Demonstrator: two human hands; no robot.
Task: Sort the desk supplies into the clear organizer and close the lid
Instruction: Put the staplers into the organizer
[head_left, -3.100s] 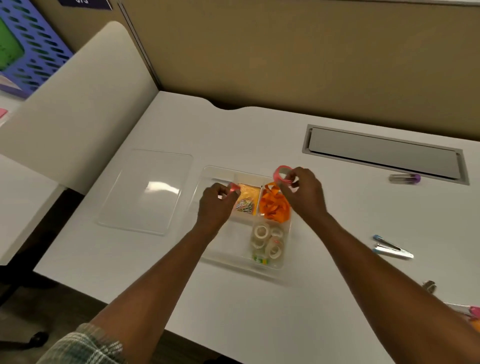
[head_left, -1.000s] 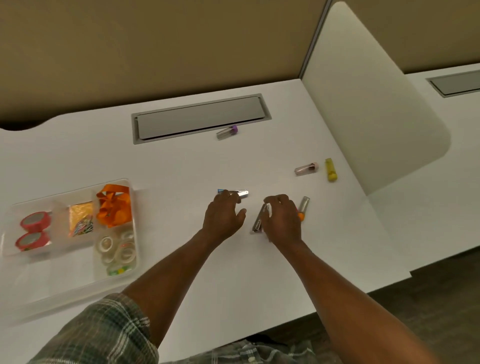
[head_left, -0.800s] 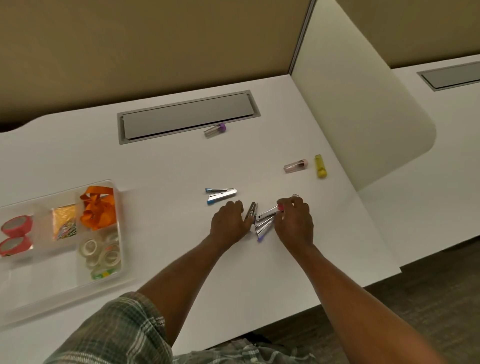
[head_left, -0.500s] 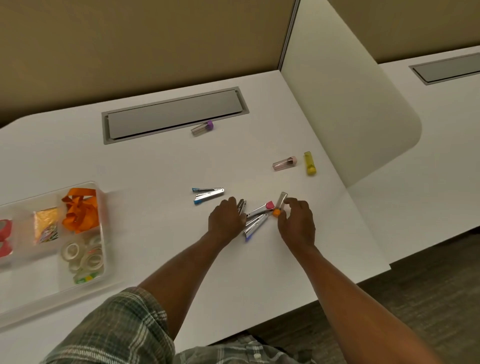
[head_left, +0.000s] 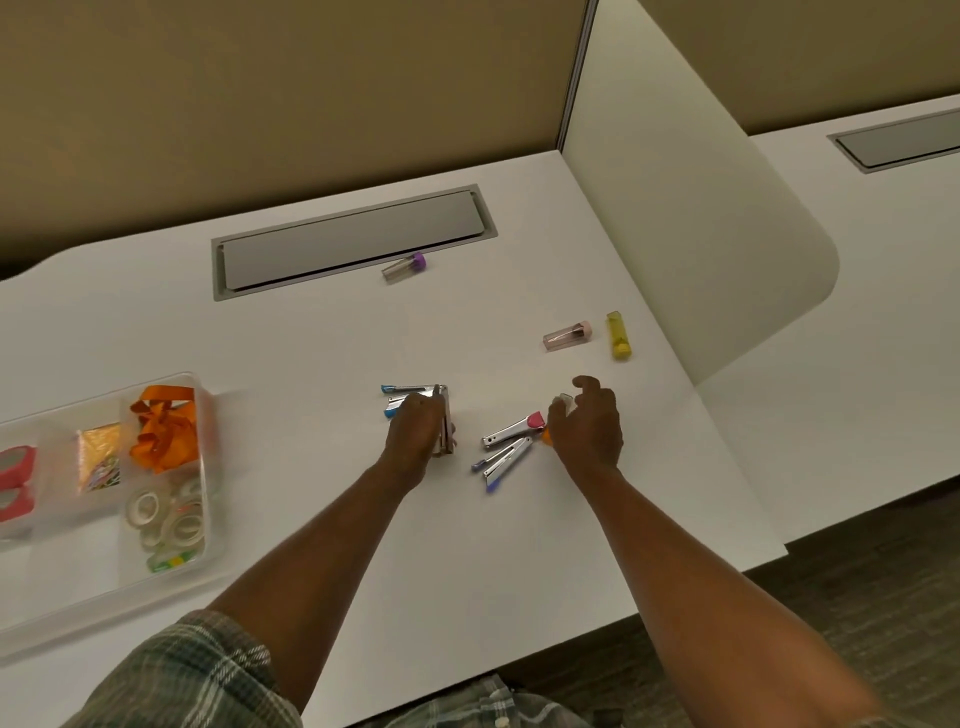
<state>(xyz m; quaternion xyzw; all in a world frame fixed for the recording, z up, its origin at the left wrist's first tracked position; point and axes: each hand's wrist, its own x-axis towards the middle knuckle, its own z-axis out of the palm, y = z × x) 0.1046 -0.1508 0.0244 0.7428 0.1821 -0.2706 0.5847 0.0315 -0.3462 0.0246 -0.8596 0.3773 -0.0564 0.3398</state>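
1. Left hand (head_left: 418, 434) is lying palm down on the desk (head_left: 311, 338), fingers curling round a silver stapler (head_left: 443, 423) that is showing along the hand's right edge.
2. A blue stapler (head_left: 402, 393) is lying just past the left fingers. I cannot tell whether they are touching it.
3. Right hand (head_left: 589, 428) is sitting low over the desk with its fingers curled, pinching an orange-tipped tool (head_left: 545, 435). A pale end is peeking out at the fingertips, and the rest is hiding under the hand.
4. Between the hands, a pink stapler (head_left: 511, 428) and a purple stapler (head_left: 498, 462) are lying side by side. The pink end is sitting just beside the right hand.
5. Farther out, a pink tube (head_left: 567, 335) and a yellow tube (head_left: 618, 335) are lying near each other by the divider (head_left: 675, 208). A purple-capped tube (head_left: 404, 267) is resting against the hatch (head_left: 353, 239).
6. The organizer (head_left: 67, 571) is sitting at the far left, well apart from both hands and slightly blurred. Its compartments are holding orange ribbon (head_left: 163, 434), tape rolls (head_left: 166, 519), paper clips (head_left: 98, 462) and red tape (head_left: 13, 478).
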